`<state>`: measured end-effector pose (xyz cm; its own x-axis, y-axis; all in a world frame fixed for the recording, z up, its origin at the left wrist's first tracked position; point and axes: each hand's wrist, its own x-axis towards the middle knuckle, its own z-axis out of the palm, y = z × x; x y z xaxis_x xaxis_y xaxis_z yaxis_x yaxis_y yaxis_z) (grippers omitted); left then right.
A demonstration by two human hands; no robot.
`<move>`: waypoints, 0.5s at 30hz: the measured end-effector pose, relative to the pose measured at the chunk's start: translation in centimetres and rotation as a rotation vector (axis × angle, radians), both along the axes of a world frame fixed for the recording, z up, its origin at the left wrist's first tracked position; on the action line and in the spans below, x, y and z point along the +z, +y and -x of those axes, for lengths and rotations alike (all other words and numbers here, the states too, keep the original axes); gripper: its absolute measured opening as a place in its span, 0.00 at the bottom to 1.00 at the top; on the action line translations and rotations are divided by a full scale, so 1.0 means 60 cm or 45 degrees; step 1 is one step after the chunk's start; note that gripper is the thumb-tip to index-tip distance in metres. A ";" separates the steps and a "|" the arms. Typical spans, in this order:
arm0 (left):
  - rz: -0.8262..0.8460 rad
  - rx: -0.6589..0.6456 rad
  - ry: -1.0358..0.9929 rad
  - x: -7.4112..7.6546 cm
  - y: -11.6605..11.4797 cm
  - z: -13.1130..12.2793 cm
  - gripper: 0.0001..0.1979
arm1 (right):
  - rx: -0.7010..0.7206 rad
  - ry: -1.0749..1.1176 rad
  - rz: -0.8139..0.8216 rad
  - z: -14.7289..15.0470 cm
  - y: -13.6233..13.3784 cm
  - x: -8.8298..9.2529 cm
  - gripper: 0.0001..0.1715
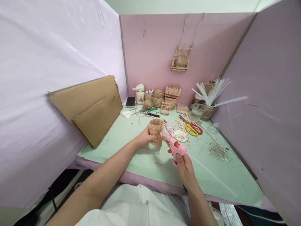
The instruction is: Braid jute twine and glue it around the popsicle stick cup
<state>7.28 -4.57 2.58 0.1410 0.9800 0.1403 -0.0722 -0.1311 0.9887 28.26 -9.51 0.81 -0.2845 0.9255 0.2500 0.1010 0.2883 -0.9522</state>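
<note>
My left hand [145, 136] is wrapped round the left side of a small round wooden cup [156, 127], built of upright stick pieces with an open top. My right hand [186, 169] grips a pink hot glue gun [174, 146] by its handle. The gun's nozzle points left and is close to the cup's right wall; I cannot tell whether it touches. A clear glue stick trails from the gun's back end toward the lower right. Just beyond the gun lies a white round dish [181, 136] with small wood bits.
Yellow-and-red-handled scissors [194, 129] and stick pieces lie right of the dish. Pliers [150, 113], twine balls [147, 104], a phone [130, 101] and a bottle [140, 94] stand or lie toward the back. Cardboard [94, 110] leans at left. A plastic cup [197, 113] stands at right.
</note>
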 end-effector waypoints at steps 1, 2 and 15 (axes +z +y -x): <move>-0.002 -0.002 -0.001 0.000 0.000 0.000 0.35 | 0.000 -0.001 -0.004 0.000 0.000 0.001 0.30; -0.004 -0.005 -0.003 -0.001 0.001 0.000 0.35 | 0.002 -0.003 -0.009 0.000 0.000 0.001 0.30; 0.000 -0.013 -0.010 -0.004 0.002 0.001 0.35 | -0.005 0.001 -0.015 -0.002 0.001 -0.007 0.29</move>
